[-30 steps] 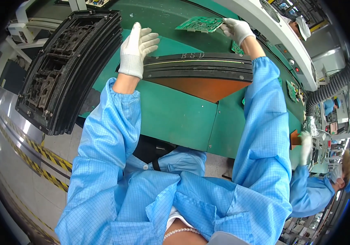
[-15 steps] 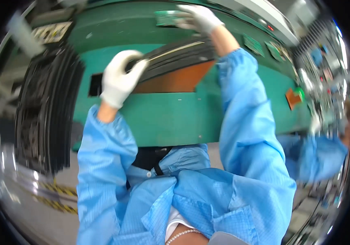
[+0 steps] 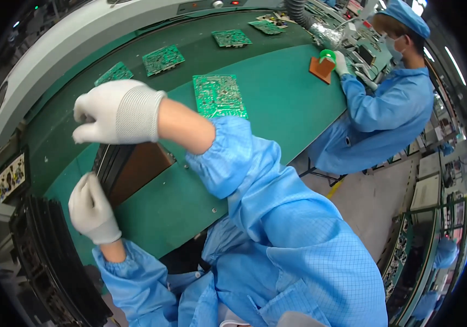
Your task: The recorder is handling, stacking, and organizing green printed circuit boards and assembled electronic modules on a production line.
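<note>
My left hand (image 3: 92,210), in a white glove, has its thumb and fingers pressed together at the near end of a long black slatted frame (image 3: 114,163). The frame leans by a brown panel (image 3: 140,168) on the green bench mat. Above its far end hovers my right hand (image 3: 114,111), also gloved, fingers bent and thumb apart, with nothing visible between them. Just past the right hand lies a green circuit board (image 3: 114,73), partly covered by it. A larger green circuit board (image 3: 220,96) lies beyond my right forearm, its lower edge close to the sleeve.
More circuit boards (image 3: 162,59) line the bench's far side beneath a long white machine housing (image 3: 75,43). Black racks (image 3: 53,261) are stacked at left. On the right, a co-worker (image 3: 391,109) sits beside a brown block (image 3: 320,70) with a green roll.
The view has swung right, bringing the co-worker and more boards into sight. My right hand has come back from the board at the far side to above the black frame.
</note>
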Available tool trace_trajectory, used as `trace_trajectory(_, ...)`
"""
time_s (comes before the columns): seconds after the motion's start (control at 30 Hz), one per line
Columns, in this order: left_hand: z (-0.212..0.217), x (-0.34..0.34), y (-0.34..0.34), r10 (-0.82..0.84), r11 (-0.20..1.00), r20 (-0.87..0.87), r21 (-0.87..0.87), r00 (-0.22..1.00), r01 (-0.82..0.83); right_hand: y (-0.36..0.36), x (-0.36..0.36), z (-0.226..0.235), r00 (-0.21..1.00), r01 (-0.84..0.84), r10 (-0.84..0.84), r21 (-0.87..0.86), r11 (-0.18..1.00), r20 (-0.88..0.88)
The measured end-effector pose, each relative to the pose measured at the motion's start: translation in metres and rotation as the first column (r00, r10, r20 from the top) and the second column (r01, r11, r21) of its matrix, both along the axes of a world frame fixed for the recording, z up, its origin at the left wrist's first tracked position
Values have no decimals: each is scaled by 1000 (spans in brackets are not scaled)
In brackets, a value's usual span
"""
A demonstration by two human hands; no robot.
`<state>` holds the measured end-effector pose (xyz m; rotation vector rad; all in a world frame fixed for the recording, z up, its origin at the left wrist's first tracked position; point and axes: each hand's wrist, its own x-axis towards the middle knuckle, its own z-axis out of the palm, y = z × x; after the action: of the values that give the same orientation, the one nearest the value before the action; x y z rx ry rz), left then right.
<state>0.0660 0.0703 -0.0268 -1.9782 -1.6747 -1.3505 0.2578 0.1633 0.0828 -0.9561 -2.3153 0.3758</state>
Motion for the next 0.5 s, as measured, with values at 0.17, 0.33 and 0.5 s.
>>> trace_trajectory(0.17,-16,-36,15,245,962,-116,-92,962,-256,-15,-1,0,974,132,-181,306,943,135)
trace_trajectory(0.33,-3,-7,5,-44,999,107,-1,993,45,-24,-19,-8,961,96,-206,478,873,183)
trace_trajectory(0.5,-17,-1,10,-343,916,194,-148,919,373,-26,-12,12,871,81,-171,208,975,461)
